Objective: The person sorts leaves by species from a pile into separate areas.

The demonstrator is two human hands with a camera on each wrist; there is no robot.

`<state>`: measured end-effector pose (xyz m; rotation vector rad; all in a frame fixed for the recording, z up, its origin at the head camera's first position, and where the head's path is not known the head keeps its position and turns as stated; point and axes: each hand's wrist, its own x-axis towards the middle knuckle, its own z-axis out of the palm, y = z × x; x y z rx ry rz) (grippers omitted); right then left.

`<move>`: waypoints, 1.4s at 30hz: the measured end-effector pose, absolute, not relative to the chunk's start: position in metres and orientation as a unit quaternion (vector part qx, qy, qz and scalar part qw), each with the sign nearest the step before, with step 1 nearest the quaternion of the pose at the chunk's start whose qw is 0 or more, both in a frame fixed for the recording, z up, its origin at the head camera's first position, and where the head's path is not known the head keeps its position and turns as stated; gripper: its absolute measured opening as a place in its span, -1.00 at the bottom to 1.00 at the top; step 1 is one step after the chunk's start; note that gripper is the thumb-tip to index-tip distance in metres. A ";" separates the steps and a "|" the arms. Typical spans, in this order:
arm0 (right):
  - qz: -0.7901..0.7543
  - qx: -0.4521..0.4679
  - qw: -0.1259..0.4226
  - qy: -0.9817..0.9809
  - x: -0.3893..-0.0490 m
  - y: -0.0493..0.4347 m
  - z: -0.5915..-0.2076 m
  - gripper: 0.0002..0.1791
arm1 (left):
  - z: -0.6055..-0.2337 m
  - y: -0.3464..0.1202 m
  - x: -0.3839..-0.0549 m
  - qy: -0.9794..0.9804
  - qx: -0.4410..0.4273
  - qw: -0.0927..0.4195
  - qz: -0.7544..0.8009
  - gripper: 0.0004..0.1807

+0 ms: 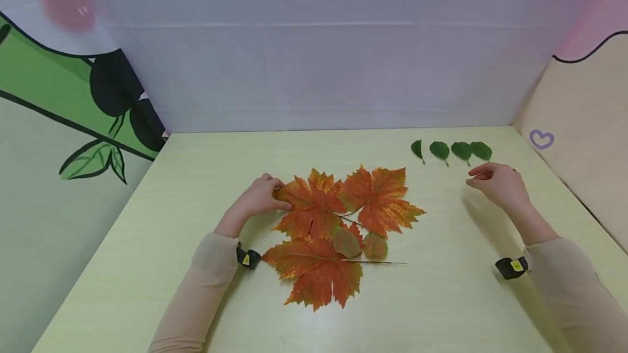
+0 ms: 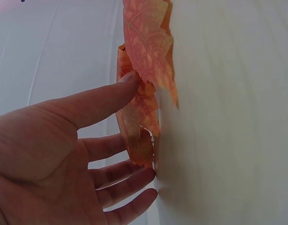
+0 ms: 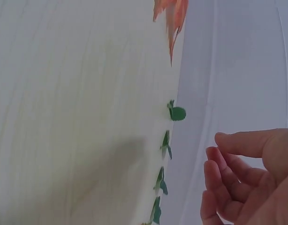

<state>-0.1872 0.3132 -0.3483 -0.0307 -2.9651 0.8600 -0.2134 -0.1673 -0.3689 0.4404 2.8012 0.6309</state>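
My left hand (image 1: 259,196) is at the outer edge of the upper-left orange maple leaf (image 1: 311,198). In the left wrist view, the thumb lies on the near side of this leaf (image 2: 138,108) and the fingers reach behind it, gripping its edge. Two more orange maple leaves, the upper-right one (image 1: 380,195) and the lower one (image 1: 314,271), lie beside it. My right hand (image 1: 501,185) hovers above the table with fingers loosely bent, thumb and index tips close together, holding nothing. Just beyond it, small green leaves (image 1: 461,150) stand in a row.
Two small round greenish-brown leaves (image 1: 346,241) overlap the middle of the orange ones. A thin stem (image 1: 387,262) points right from the lower leaf. The pale table (image 1: 162,222) meets a white back wall (image 1: 333,80), with printed side panels left and right.
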 end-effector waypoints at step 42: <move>0.233 0.263 -0.140 -0.926 -0.121 0.146 -0.364 -0.58 | -0.367 -0.167 -0.213 0.960 0.157 0.111 0.203 -0.40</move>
